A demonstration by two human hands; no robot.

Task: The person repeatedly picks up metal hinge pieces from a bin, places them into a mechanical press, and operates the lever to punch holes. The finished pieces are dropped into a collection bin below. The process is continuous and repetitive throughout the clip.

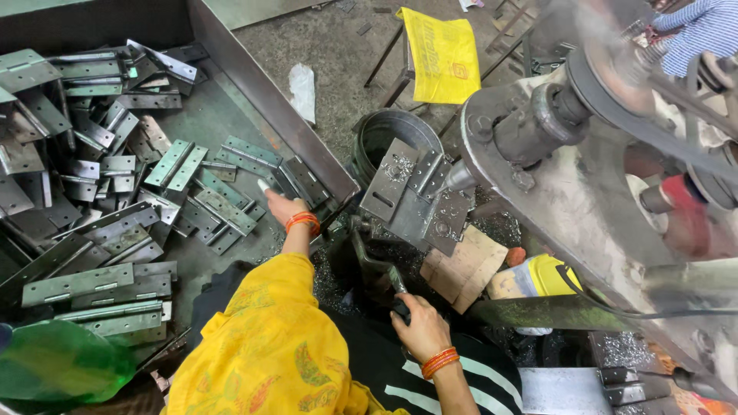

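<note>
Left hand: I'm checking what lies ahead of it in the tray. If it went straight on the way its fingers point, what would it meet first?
Most likely the grey metal hinges lying just beyond the left hand in the metal tray. The fingers point up and left at them; whether they already touch is unclear.

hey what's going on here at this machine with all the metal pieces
A person in a yellow garment sits at a belt-driven machine. The left hand reaches into a metal tray piled with grey hinges and touches the ones near its corner. The right hand grips the dark handle of a lever at the machine's base. Flat hinge plates sit on the machine's fixture, with metal shavings scattered below.
</note>
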